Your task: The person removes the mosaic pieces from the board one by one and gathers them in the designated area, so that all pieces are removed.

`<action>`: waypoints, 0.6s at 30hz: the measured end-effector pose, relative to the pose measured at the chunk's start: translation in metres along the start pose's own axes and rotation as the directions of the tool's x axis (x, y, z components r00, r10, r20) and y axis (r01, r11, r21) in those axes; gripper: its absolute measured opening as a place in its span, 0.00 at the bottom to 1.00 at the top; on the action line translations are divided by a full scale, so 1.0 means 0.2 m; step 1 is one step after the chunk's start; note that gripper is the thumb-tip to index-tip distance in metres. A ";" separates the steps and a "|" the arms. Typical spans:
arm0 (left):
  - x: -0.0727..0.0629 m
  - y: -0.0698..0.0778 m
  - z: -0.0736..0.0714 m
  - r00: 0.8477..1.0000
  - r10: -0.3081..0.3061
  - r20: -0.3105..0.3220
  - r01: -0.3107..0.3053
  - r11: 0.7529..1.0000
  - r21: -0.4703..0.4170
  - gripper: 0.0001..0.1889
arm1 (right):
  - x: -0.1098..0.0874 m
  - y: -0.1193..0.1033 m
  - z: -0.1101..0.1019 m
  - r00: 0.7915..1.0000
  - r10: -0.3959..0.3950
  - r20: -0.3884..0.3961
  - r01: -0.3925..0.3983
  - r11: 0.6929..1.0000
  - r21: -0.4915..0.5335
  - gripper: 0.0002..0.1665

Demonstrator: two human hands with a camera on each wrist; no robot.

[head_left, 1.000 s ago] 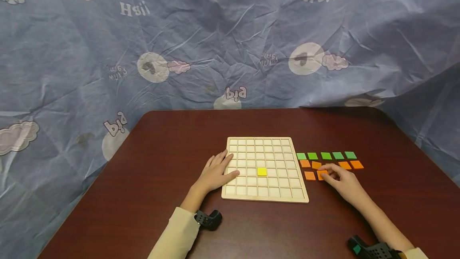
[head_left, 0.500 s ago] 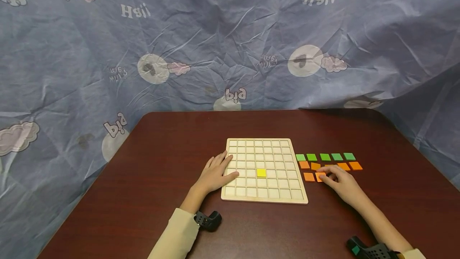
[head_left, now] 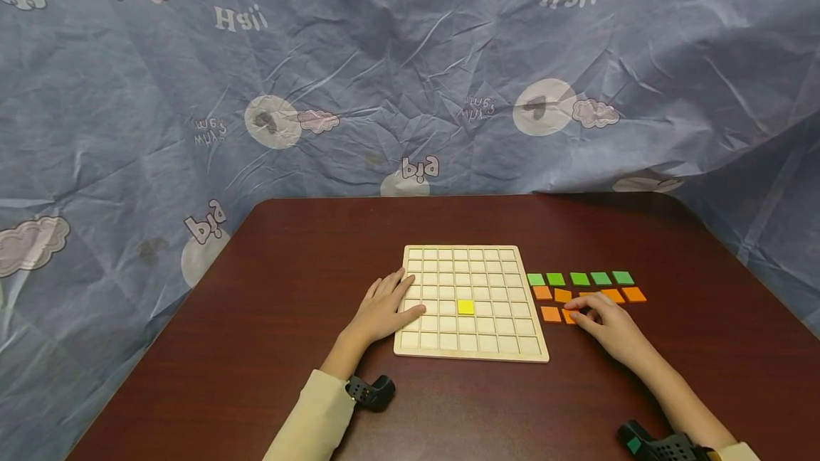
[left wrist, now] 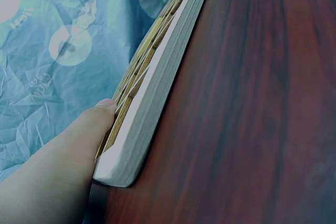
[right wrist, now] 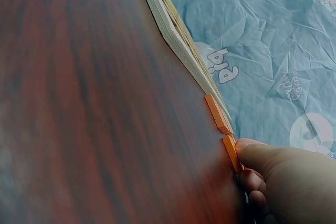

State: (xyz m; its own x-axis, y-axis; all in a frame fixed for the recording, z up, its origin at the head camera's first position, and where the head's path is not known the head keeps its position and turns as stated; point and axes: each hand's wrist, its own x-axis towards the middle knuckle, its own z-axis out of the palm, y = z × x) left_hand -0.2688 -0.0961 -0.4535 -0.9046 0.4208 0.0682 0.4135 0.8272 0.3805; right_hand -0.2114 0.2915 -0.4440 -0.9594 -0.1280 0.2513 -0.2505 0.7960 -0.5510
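Observation:
A pale wooden grid board point(head_left: 448, 340) lies flat on the table, with one yellow square tile point(head_left: 465, 307) in a cell near its middle. My left hand point(head_left: 379, 309) rests on the board's left edge, fingers extended; its thumb point(left wrist: 86, 129) lies over the rim in the left wrist view. Right of the board, my right hand point(head_left: 605, 320) pinches an orange tile point(right wrist: 232, 153) between thumb and curled fingers, low at the table. Another orange tile point(head_left: 551, 314) lies just left of it, close to the board's edge. The right hand partly covers the pinched tile.
A row of green tiles point(head_left: 579, 279) lies beyond the right hand. Between them and the hand runs a row of orange tiles point(head_left: 633, 294), one partly hidden by the fingers. The dark brown table point(head_left: 307, 247) ends at a patterned blue cloth point(head_left: 359, 91).
The right hand's fingers have shifted slightly and cover more of the orange tile. The left hand and board keep their places; the head view has tilted a little.

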 end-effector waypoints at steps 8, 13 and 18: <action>0.00 0.00 0.00 1.000 -0.001 0.004 0.001 1.000 0.000 0.37 | 0.00 -0.01 0.00 1.000 0.005 -0.002 -0.005 1.000 -0.006 0.10; -0.01 0.00 0.00 1.000 0.023 -0.016 -0.024 0.999 -0.036 0.39 | 0.00 -0.01 0.00 1.000 0.011 -0.015 -0.011 1.000 -0.016 0.10; -0.01 0.00 -0.01 0.999 0.038 -0.033 -0.040 0.998 -0.041 0.40 | 0.00 -0.01 0.00 0.999 0.028 -0.020 -0.029 0.999 -0.023 0.10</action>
State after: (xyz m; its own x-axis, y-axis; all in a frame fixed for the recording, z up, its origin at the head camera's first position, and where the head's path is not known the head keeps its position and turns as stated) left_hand -0.2665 -0.0972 -0.4524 -0.8910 0.4396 0.1130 0.4444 0.7942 0.4145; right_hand -0.2115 0.2900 -0.4440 -0.9634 -0.0939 0.2511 -0.2198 0.8129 -0.5393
